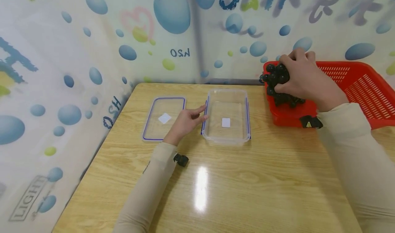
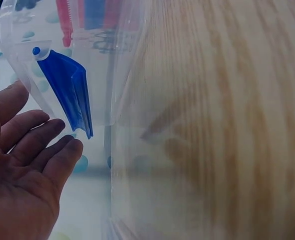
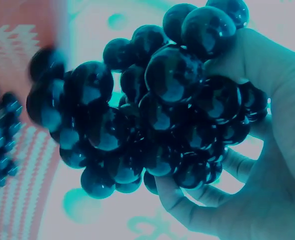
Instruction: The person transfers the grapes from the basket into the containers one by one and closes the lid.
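My right hand [image 1: 303, 77] grips a bunch of dark, glossy grapes [image 1: 277, 76] over the left end of the red basket [image 1: 367, 84]. In the right wrist view the thumb and fingers curl round the grapes [image 3: 162, 115], which fill the middle. My left hand [image 1: 185, 123] is beside the left wall of a clear plastic container [image 1: 226, 137], its fingertips right at the rim. Seen from the left wrist, the fingers [image 2: 52, 160] are relaxed near the container's blue side clip [image 2: 67, 90], with nothing held.
Left of the container, a clear lid [image 1: 151, 120] with a blue seal lies flat on the wooden table [image 1: 247, 188]. More dark grapes [image 3: 0, 140] show by the slotted red wall in the right wrist view. A patterned wall covering [image 1: 216, 44] stands behind the table.
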A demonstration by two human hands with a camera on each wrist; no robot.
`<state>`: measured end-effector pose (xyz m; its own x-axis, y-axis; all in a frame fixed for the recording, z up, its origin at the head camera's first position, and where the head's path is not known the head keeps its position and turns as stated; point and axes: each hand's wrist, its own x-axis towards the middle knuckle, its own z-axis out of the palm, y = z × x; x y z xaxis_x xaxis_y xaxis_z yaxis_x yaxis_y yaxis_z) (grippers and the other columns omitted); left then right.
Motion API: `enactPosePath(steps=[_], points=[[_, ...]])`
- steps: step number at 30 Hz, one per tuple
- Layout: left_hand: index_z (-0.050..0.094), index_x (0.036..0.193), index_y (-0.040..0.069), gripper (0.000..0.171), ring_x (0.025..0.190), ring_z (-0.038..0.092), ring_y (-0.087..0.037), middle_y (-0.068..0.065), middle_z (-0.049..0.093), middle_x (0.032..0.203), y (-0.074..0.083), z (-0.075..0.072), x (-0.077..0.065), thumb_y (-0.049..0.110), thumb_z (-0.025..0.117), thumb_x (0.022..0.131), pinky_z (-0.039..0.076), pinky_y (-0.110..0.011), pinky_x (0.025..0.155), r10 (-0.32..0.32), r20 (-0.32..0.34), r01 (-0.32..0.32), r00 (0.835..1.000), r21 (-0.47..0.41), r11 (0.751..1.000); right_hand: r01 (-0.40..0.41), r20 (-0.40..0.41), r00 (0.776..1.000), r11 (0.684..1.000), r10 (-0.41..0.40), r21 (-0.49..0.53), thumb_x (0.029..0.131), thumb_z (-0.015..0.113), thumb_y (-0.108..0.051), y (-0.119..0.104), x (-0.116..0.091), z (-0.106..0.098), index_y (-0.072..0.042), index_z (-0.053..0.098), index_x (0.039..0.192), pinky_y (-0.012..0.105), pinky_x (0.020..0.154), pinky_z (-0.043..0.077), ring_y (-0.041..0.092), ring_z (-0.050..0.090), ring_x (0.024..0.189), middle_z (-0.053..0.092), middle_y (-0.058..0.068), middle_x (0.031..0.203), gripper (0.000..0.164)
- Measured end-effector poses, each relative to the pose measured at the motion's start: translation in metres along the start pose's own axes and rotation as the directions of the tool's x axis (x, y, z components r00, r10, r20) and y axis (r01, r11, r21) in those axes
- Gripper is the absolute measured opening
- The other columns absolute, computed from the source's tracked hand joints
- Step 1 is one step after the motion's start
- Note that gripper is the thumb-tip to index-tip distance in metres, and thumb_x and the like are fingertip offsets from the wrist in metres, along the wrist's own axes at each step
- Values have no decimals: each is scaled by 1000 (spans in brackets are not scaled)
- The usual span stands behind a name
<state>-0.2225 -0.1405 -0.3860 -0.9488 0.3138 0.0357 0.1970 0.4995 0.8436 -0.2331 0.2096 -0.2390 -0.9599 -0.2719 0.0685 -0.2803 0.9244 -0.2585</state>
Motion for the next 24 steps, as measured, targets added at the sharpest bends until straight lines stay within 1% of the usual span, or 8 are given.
enactPosePath(steps=[2, 6, 11, 16, 19, 23, 24], points=[[55, 138, 10, 46, 128, 50, -21, -3, 48, 144, 0, 0, 1, 26, 66, 96, 43, -27, 102, -6, -2, 6, 1000, -2, 1000, 57, -21, 998, 998, -57, -6, 86, 64, -17, -13, 1, -3, 3, 40, 137, 65, 77, 48, 53, 20, 119, 26, 32, 131, 60], [56, 138, 12, 45, 128, 50, -20, -2, 49, 144, 1, 0, 1, 26, 66, 96, 43, -27, 102, -16, -7, 16, 1000, 2, 1000, 134, -37, 990, 991, -134, -4, 86, 62, -18, -37, 5, -5, 2, 43, 130, 62, 80, 45, 51, 21, 118, 28, 28, 129, 52], [56, 138, 10, 45, 128, 50, -21, -3, 49, 143, 1, 0, 0, 25, 67, 96, 43, -28, 102, -7, -11, 7, 1000, 2, 1000, 187, -11, 982, 982, -187, 3, 86, 64, -17, -66, 16, 2, -1, 45, 130, 57, 83, 46, 49, 21, 119, 30, 24, 128, 51], [56, 137, 9, 46, 128, 50, -22, -4, 49, 143, -2, -2, 0, 25, 67, 96, 43, -29, 102, 2, -22, -2, 1000, 7, 1000, 261, 23, 965, 965, -261, 2, 86, 66, -17, -86, 28, 16, -2, 45, 130, 52, 82, 46, 45, 25, 114, 32, 22, 127, 51], [56, 138, 11, 45, 128, 50, -22, -3, 49, 143, -3, -2, 1, 25, 67, 96, 43, -29, 102, 6, -21, -5, 1000, 21, 1000, 274, 41, 961, 962, -274, -14, 86, 69, -19, -92, 35, 27, -3, 45, 131, 52, 82, 47, 45, 27, 113, 33, 22, 127, 53], [55, 139, 12, 46, 127, 51, -22, -2, 49, 144, -3, -1, 2, 26, 66, 97, 43, -28, 102, 8, -8, -8, 1000, 41, 999, 240, 75, 969, 971, -237, -25, 87, 72, -22, -96, 40, 42, -4, 43, 135, 54, 84, 48, 46, 27, 117, 32, 21, 130, 59], [55, 139, 12, 46, 127, 51, -22, -2, 49, 144, -3, -1, 2, 27, 66, 97, 43, -28, 102, 7, -6, -7, 1000, 44, 999, 232, 85, 970, 972, -229, -28, 87, 72, -22, -96, 41, 45, -5, 43, 136, 56, 85, 48, 46, 27, 118, 31, 21, 131, 60]])
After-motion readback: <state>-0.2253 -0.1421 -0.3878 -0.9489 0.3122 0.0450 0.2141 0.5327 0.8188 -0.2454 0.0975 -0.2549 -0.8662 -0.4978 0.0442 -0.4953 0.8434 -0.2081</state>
